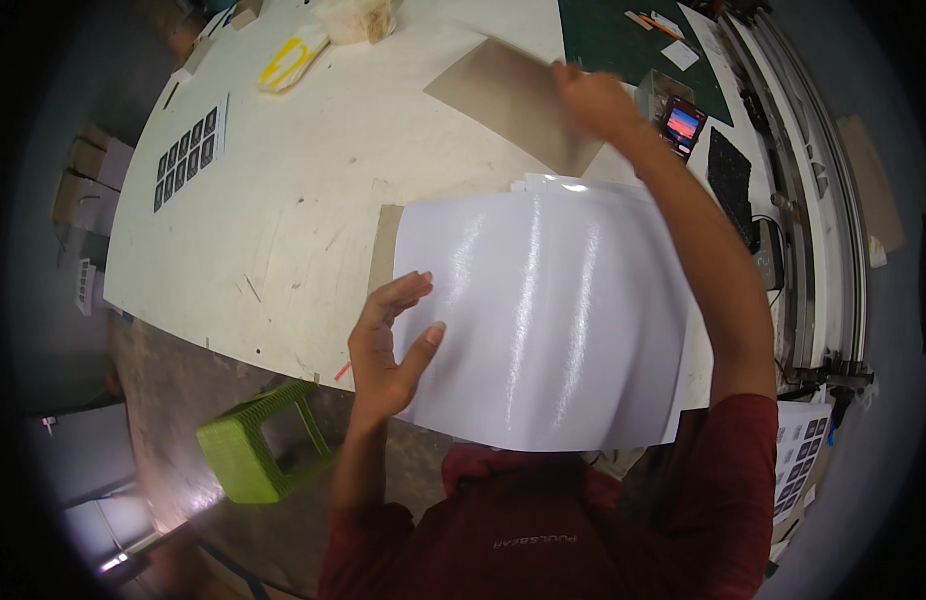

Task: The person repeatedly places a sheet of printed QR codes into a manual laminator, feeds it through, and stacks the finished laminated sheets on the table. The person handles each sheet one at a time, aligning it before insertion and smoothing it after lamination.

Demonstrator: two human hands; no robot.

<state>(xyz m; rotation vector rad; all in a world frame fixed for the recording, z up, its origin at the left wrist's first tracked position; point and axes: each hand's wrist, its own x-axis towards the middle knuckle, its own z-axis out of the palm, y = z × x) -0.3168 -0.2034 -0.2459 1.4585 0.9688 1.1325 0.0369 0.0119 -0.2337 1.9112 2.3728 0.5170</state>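
A stack of large glossy white sheets (543,320) lies at the table's front edge, slightly bowed, with light streaks across it. My left hand (391,345) is at the stack's left edge, thumb and fingers apart, holding nothing. Beyond the stack, my right arm reaches out to a grey-brown cardboard sheet (498,95). The fingers of my right hand (598,105) close on its right edge; motion blurs that spot, and the fingertips are partly hidden. A strip of another brown board (384,245) shows under the white stack's left side.
A printed sheet with dark pictures (188,150) lies on the white table (283,200) at left. Far back are a yellow-and-white bag (291,62) and a green cutting mat (623,40). A phone (683,125) and a black keyboard (729,180) sit at right. A green stool (248,460) stands below.
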